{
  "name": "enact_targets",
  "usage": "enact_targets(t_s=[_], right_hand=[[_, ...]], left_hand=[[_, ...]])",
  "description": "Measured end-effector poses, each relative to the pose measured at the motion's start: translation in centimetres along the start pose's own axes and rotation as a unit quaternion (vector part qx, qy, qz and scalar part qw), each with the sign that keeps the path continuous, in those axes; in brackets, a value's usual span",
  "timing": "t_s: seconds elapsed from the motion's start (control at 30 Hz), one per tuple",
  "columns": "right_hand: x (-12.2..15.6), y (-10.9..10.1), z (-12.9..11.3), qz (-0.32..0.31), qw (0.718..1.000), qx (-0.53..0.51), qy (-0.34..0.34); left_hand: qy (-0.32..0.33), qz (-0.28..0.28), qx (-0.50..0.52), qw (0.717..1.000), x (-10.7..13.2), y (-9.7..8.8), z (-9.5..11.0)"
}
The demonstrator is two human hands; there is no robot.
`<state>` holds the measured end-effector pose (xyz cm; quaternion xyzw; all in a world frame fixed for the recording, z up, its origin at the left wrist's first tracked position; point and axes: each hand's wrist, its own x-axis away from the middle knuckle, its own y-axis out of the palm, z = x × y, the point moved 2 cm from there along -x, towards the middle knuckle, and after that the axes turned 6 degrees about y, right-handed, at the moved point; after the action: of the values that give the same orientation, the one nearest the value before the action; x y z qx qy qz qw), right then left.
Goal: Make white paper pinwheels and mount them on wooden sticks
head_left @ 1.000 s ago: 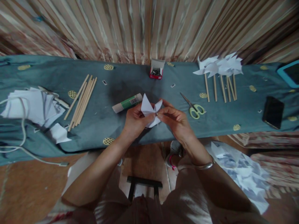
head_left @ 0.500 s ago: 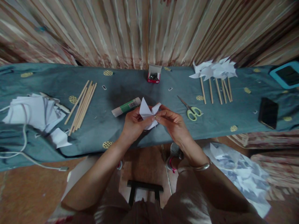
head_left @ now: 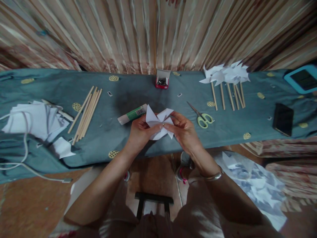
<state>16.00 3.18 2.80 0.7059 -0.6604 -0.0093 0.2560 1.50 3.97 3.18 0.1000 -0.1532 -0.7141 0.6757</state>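
A white paper pinwheel [head_left: 162, 133] is held between both hands above the table's near edge, its folded blades fanned out. My left hand [head_left: 140, 132] pinches its left side, thumb tip near the centre. From the right, my right hand [head_left: 184, 129] grips it with the thumb close to a tiny shiny pin head [head_left: 163, 124] at the middle. Just behind my left hand lies a green and white glue stick [head_left: 132, 114]. Green-handled scissors [head_left: 204, 119] rest to the right of my right hand. Farther back stands an open red box [head_left: 162, 83] of small metal pins.
Loose wooden sticks [head_left: 86, 114] and a stack of white paper [head_left: 34, 119] with a white cable [head_left: 26, 135] lie at left. Finished pinwheels on sticks [head_left: 226, 76], a phone [head_left: 283, 119] and a blue-framed device [head_left: 303, 80] are at right. A plastic bag [head_left: 252, 181] sits below.
The right-hand blades of the pinwheel have spread wider. My right thumb and fingers have shifted from the pin at the centre to hold the paper's right side.
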Motion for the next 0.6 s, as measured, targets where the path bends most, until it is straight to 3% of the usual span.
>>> enact_targets(t_s=[0.23,0.6], right_hand=[[0.28,0.06,-0.46,-0.024,1.0,0.014,0.003],[-0.07,-0.53,0.09,0.015,1.0,0.007,-0.003]], left_hand=[[-0.02,0.006,-0.001,1.0,0.16,0.09,-0.15],[-0.029,0.019,-0.03,0.999,0.24,-0.04,-0.24]])
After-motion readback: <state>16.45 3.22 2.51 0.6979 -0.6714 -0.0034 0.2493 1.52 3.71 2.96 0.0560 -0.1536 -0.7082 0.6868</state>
